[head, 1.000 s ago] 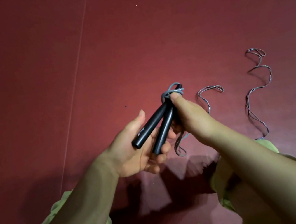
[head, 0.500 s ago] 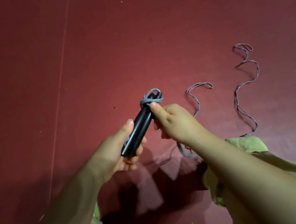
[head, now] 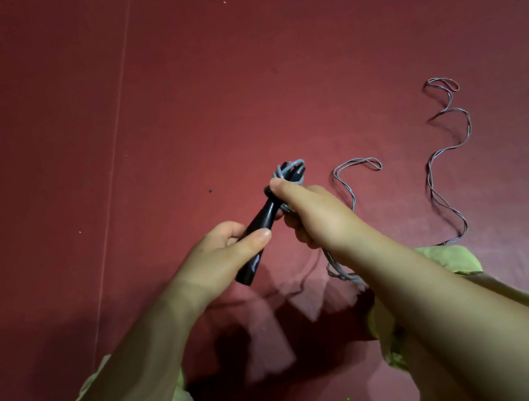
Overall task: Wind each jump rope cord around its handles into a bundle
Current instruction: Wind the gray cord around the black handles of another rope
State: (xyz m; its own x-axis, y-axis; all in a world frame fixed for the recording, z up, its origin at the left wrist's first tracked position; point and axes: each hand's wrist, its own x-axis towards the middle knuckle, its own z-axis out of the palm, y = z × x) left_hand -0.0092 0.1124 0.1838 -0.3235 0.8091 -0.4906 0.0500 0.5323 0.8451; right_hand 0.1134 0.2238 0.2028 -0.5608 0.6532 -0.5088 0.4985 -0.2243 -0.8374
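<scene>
The left hand point(head: 227, 258) grips the black handles point(head: 256, 236); the right hand point(head: 313, 213) pinches the grey cord point(head: 289, 170) against their tips. Looser pinching could unwind those few turns (most cord lies on the floor point(head: 302, 55) beyond).

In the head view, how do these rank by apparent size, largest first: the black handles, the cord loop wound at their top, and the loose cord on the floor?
1. loose cord, which covers the most area
2. black handles, partly hidden by both hands
3. cord loop

The handles are nearer to the camera, so their real size is unsure.
</scene>
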